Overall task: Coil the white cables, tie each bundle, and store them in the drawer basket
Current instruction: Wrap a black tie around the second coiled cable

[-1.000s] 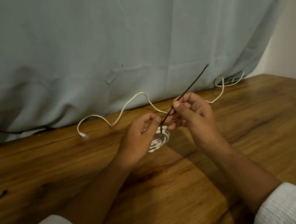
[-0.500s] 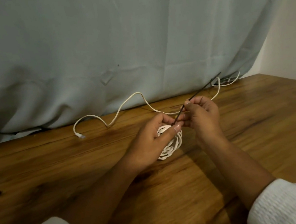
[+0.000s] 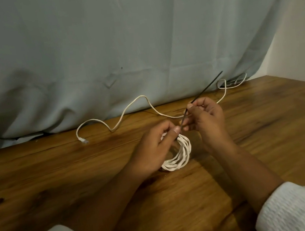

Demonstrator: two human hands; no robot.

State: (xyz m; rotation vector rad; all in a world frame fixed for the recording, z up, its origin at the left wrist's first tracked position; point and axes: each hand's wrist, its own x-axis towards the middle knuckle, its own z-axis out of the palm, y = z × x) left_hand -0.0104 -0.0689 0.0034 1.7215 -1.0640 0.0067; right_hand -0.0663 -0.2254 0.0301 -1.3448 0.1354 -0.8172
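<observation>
- Pale blue-grey curtain (image 3: 97,44) hangs behind a wooden table (image 3: 269,137).
- Left hand (image 3: 153,151) is closed around the top of the coiled white cable (image 3: 179,156), whose lower loops rest on the table just below the hold.
- Right hand (image 3: 206,116) pinches a black cable tie (image 3: 203,92) between thumb and fingertips; its tail sticks up and away past the pinch.
- Beyond both hands, a loose white cable (image 3: 127,111) snakes along the curtain's foot.

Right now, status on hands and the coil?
Left hand holds coil upright on table. Right hand pinches black tie, tail pointing up-right. Second cable loose behind. Nothing blocking.
</observation>
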